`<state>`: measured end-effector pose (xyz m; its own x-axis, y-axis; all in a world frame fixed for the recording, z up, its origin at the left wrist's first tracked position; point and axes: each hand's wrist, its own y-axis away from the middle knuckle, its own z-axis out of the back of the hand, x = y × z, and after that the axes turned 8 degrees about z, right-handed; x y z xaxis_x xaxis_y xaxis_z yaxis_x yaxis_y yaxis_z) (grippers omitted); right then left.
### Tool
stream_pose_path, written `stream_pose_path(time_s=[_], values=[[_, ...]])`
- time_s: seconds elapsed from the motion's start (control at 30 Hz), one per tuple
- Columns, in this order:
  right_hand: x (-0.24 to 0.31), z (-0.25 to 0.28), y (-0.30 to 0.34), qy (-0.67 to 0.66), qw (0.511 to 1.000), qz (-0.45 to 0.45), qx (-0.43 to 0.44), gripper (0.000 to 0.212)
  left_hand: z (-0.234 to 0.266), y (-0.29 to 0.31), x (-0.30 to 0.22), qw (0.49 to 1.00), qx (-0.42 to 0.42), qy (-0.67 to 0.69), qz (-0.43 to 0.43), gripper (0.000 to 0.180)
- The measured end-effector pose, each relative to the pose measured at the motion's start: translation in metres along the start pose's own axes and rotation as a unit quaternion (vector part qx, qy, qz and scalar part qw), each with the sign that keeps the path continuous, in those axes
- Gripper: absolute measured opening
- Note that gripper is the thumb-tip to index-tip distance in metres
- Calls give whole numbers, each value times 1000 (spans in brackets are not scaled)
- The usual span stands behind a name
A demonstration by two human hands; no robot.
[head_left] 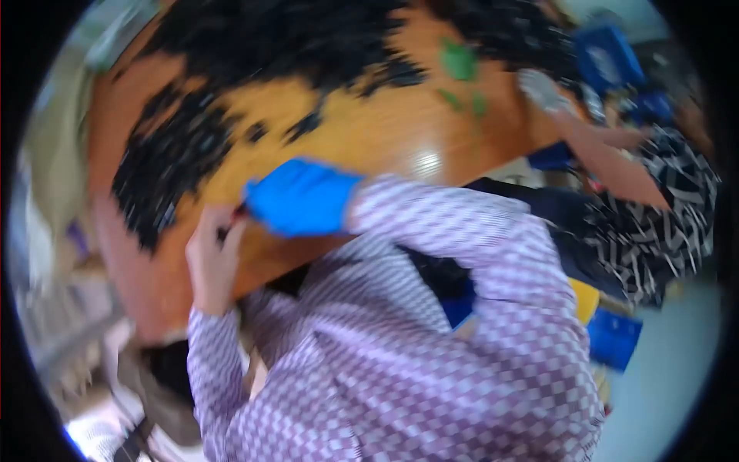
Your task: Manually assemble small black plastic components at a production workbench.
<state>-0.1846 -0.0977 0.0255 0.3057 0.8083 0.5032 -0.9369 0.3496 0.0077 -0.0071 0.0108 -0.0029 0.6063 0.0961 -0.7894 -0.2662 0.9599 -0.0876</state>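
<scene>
My left hand (210, 250), bare, is closed in a pinch near the table's front left edge, with a small black piece (223, 233) between its fingers. Right beside it, my right hand (304, 198) in a blue glove is curled closed, its fingertips meeting the left hand's fingers. Something small and dark red (239, 212) shows where the fingertips meet; blur hides its kind. Just beyond the left hand spreads a heap of small black pieces (173, 158) on the orange-brown table (339, 131).
A much larger black heap (285, 35) covers the table's far side. Green leaf-shaped things (459, 60) are at the far right part of the tabletop. At the right sits another person (647, 223), a gloved hand on the table. Blue bins (608, 58) stand beyond that person.
</scene>
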Motion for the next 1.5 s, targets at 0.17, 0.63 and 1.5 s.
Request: stream_pose_path(time_s=[0.17, 0.63, 1.5], values=[[5, -41, 20, -94, 982, 55, -154, 30, 11, 23, -29, 973, 18, 146, 178, 13], [33, -42, 77, 21, 995, 34, -95, 70, -28, 69, -37, 831, 102, 462, 292, 26], [-129, 38, 52, 418, 900, 19, -125, 48, 123, 157, 23, 948, -179, -258, 57, 15]])
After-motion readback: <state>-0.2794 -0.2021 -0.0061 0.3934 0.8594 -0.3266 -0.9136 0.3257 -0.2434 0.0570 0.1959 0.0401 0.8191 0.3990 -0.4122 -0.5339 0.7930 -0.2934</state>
